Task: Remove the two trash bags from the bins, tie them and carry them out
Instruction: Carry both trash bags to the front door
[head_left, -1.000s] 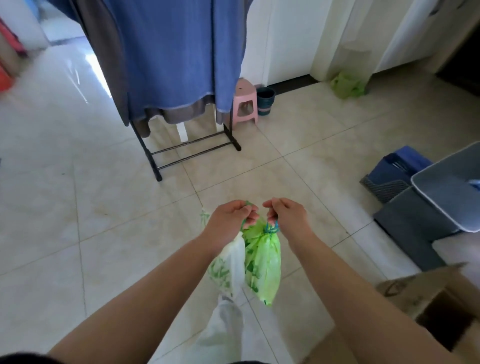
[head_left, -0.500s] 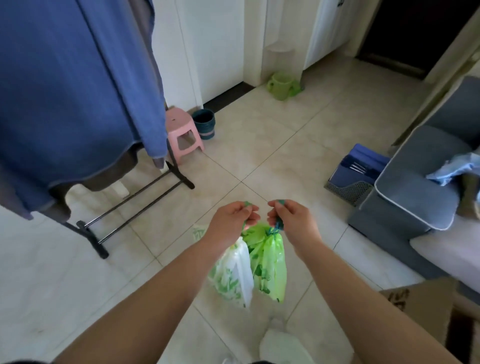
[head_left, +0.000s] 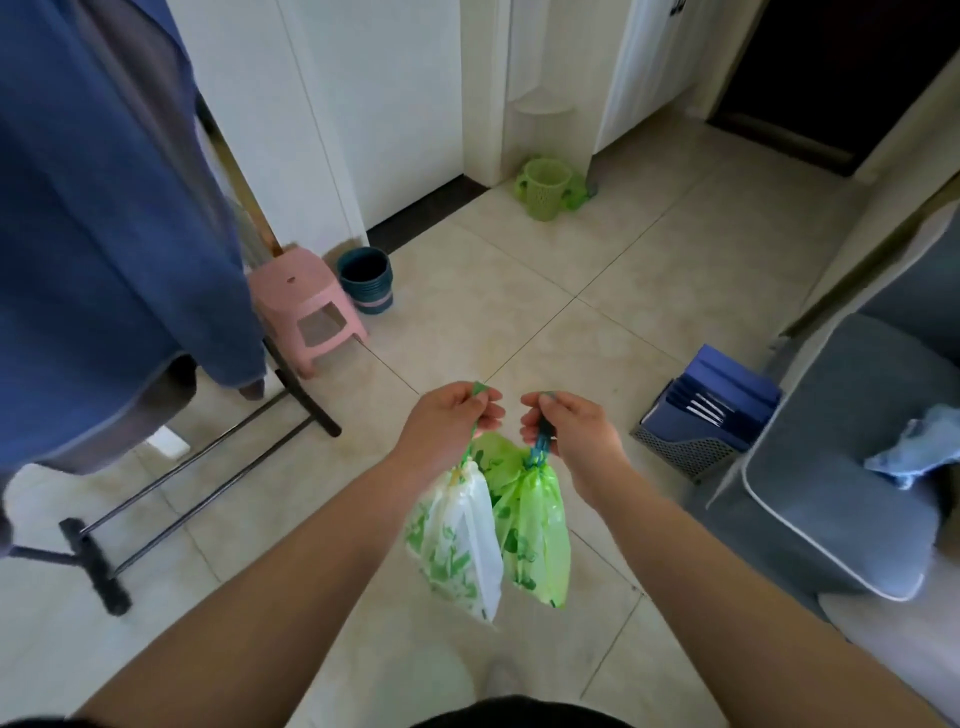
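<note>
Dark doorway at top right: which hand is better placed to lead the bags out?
Probably the right hand: it holds the green bag on the side of the dark doorway. The left hand holds the white bag nearer the drying rack.

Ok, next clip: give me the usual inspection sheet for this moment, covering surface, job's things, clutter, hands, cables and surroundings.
Surface: tiled floor, pale, bare in the middle.
Job's things: white bag and green bag, both gathered at the neck, hanging clear of the floor; green bin and dark blue bin stand by the wall.
Clutter: pink stool; file rack; blue cloth on the grey sofa.
Hands: left hand grips the white bag's neck, right hand the green bag's.
Cables: nothing seen.
Surroundings: drying rack with blue fabric, white doors, dark doorway.
</note>
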